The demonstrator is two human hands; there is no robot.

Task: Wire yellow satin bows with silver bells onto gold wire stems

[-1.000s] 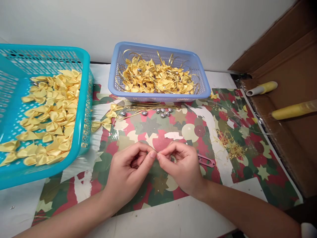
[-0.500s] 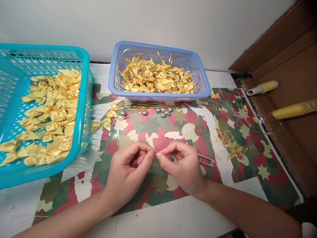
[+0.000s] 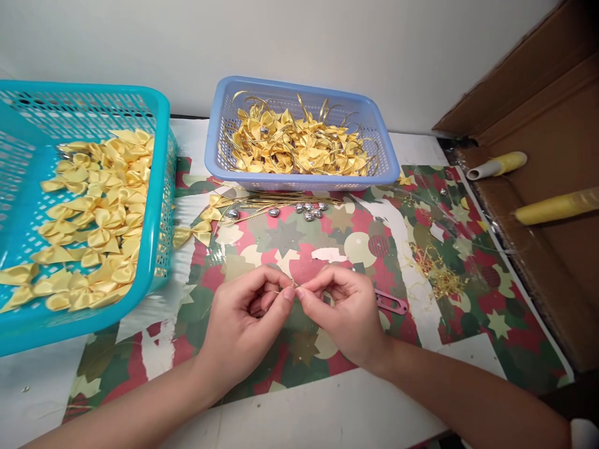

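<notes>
Above the middle of the patterned sheet, my left hand (image 3: 250, 324) and my right hand (image 3: 349, 312) meet fingertip to fingertip. Both are closed in a pinch on a thin gold cord (image 3: 293, 282), of which only a short bit shows between the thumbs. A faint strand also runs by the left fingers; the rest is hidden in the hands. Partly behind my right wrist lies a pink cutter handle (image 3: 392, 304). Beyond the hands are several silver bells or beads (image 3: 309, 215), a bundle of gold cords (image 3: 276, 201) and loose yellow satin bows (image 3: 193, 236).
A turquoise basket (image 3: 160, 187) of yellow bows stands at the left. At the back, a blue basket (image 3: 302, 181) holds bows with gold cord loops. Gold cord scraps (image 3: 440, 274) lie at the right, near a cardboard box (image 3: 547, 249) with yellow-wrapped tubes (image 3: 559, 207).
The fingertips have shifted very slightly, with the thumbs still pinched at the gold cord. Nothing else has visibly moved.
</notes>
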